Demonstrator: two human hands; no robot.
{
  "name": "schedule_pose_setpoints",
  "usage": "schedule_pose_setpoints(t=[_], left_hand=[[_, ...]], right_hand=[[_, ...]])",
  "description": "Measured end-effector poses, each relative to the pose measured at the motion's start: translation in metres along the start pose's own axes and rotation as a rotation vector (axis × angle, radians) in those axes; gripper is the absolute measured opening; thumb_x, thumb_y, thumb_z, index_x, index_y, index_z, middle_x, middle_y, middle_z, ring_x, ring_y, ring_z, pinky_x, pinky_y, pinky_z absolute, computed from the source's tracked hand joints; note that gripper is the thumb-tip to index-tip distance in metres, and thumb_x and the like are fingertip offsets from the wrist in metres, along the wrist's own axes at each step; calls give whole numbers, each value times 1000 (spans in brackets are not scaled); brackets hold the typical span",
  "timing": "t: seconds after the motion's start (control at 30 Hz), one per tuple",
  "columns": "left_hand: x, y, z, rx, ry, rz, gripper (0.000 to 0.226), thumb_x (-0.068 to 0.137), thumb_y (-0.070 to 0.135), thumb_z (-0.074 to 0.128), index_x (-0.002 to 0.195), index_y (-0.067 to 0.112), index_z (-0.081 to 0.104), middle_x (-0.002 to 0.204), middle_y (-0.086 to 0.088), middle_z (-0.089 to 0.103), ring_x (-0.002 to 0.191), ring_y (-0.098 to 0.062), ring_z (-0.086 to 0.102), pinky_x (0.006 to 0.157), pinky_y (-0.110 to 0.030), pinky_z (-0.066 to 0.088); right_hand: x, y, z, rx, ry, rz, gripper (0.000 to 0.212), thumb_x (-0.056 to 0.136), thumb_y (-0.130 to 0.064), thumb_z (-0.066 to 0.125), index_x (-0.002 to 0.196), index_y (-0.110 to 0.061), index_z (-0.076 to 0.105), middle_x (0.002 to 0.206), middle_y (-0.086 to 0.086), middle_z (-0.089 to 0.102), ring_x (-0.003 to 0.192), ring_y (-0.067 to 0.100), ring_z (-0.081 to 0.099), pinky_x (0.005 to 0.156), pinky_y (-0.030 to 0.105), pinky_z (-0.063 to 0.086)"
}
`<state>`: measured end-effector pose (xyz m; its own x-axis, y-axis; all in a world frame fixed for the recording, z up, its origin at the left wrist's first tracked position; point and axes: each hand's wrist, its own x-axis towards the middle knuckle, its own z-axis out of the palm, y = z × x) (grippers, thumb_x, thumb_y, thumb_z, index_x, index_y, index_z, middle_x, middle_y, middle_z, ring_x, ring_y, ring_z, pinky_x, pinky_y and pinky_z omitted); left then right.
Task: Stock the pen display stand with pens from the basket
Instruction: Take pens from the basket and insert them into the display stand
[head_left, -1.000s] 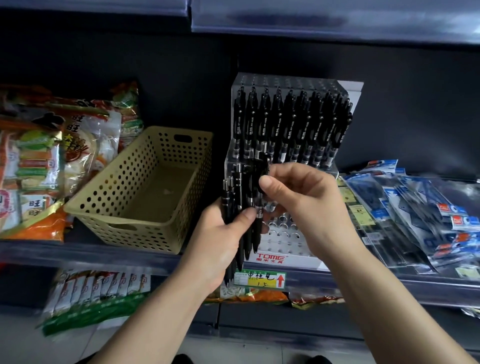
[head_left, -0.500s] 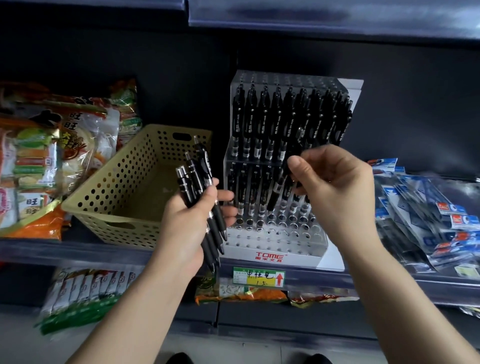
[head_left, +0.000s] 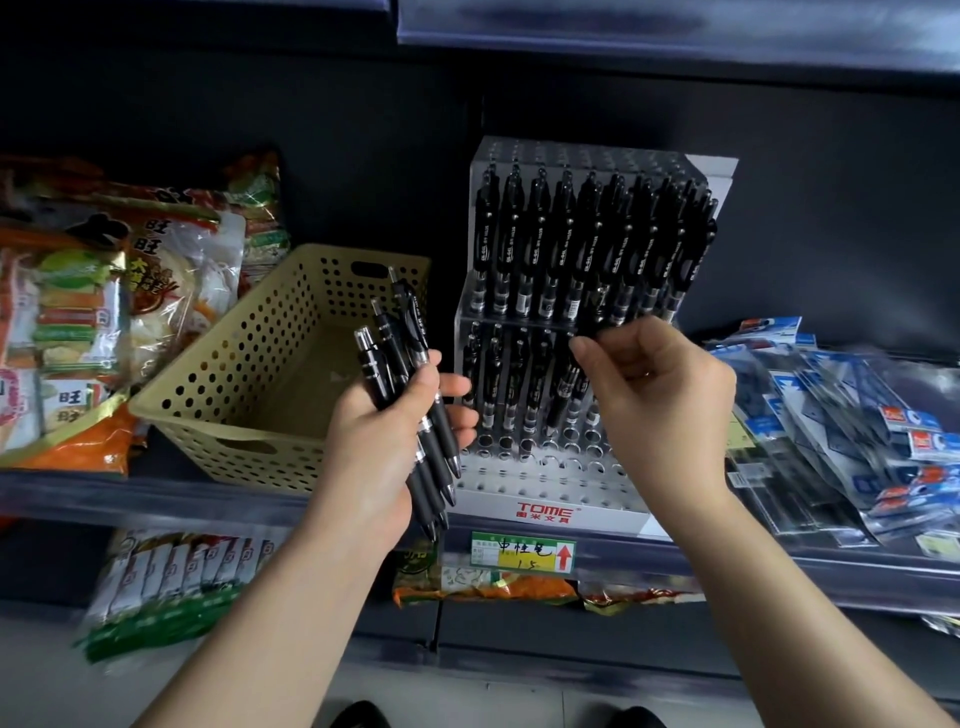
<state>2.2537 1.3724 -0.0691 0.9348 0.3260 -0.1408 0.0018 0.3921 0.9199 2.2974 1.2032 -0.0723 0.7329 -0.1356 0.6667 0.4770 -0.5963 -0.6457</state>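
A clear tiered pen display stand (head_left: 545, 486) sits on the shelf, its top tier full of black pens, its middle tier partly filled, its front holes bare. My left hand (head_left: 382, 441) grips a bundle of black pens (head_left: 402, 374) in front of the tan perforated basket (head_left: 234, 395), which looks empty. My right hand (head_left: 657, 395) pinches a single black pen (head_left: 569, 387) at its upper end, tilted, with its tip down among the middle-tier holes.
Snack bags (head_left: 104, 312) lie left of the basket. Blue and clear packets (head_left: 841, 441) lie right of the stand. A yellow price tag (head_left: 522, 553) hangs on the shelf edge (head_left: 156, 499). More snack packs sit on the shelf below.
My right hand drew one pen from the bundle and carried it right to the stand's middle tier. My left hand moved left with the remaining pens, towards the basket.
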Motion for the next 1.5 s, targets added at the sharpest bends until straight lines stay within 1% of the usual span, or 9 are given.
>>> schedule_pose_setpoints(t=[0.07, 0.27, 0.53, 0.77, 0.87, 0.97, 1.07, 1.37, 1.5], left_hand=[[0, 0, 0, -5, 1, -1, 13, 93, 14, 54, 102, 11, 63, 79, -5, 73, 59, -18, 66, 56, -32, 57], [-1, 0, 1, -19, -3, -14, 14, 91, 14, 56, 102, 10, 64, 82, -8, 73, 60, -19, 66, 57, -33, 57], [-1, 1, 1, -23, -24, -26, 15, 91, 14, 56, 103, 9, 64, 83, -8, 73, 61, -19, 66, 61, -36, 58], [-5, -5, 1, 62, -227, -99, 18, 90, 14, 57, 105, 11, 67, 79, -7, 70, 62, -22, 64, 64, -38, 59], [-10, -10, 5, 89, -286, -119, 16, 87, 11, 60, 101, 8, 68, 76, -8, 69, 58, -21, 63, 58, -35, 58], [-12, -12, 10, 100, -308, -144, 8, 84, 8, 63, 91, 7, 66, 70, -9, 68, 52, -20, 60, 50, -30, 53], [-13, -14, 12, 119, -315, -136, 4, 83, 8, 64, 87, 7, 65, 69, -9, 69, 51, -20, 60, 48, -29, 52], [-13, -19, 16, 142, -267, -54, 12, 87, 15, 62, 95, 8, 67, 80, -12, 71, 60, -23, 67, 56, -33, 57], [-6, -19, 12, 160, -159, -20, 17, 89, 22, 59, 98, 11, 68, 83, -4, 71, 71, -19, 67, 59, -33, 57]], right_hand=[[-1, 0, 1, -36, -16, -10, 17, 82, -27, 73, 73, -16, 65, 59, -10, 60, 55, 7, 58, 54, 26, 49], [-7, 2, 5, -122, -140, 18, 21, 82, -29, 73, 70, -13, 67, 52, -10, 56, 49, 7, 55, 48, 20, 42], [-11, 7, 5, -189, -250, 29, 26, 83, -27, 73, 63, -15, 60, 47, -9, 54, 43, 11, 52, 44, 24, 42], [-7, 4, 2, -214, -293, 61, 30, 79, -36, 74, 63, -15, 59, 50, -7, 56, 46, 12, 53, 46, 27, 44], [-4, -3, -2, -110, -284, 94, 31, 78, -44, 72, 64, -20, 60, 50, -4, 57, 46, 13, 53, 45, 27, 42], [-2, -17, -6, 290, -361, 242, 17, 86, -33, 66, 75, -20, 67, 57, 4, 62, 46, 12, 51, 43, 24, 40], [-1, -23, -8, 524, -443, 395, 11, 86, -22, 67, 85, -11, 70, 57, -3, 62, 44, 7, 50, 42, 15, 37], [11, -21, -21, 519, -327, 402, 16, 75, -23, 76, 71, -13, 64, 60, 7, 68, 50, 15, 60, 40, 19, 40], [22, -15, -34, 405, -239, 330, 18, 77, -26, 75, 68, -17, 62, 62, 6, 70, 55, 22, 67, 45, 30, 50]])
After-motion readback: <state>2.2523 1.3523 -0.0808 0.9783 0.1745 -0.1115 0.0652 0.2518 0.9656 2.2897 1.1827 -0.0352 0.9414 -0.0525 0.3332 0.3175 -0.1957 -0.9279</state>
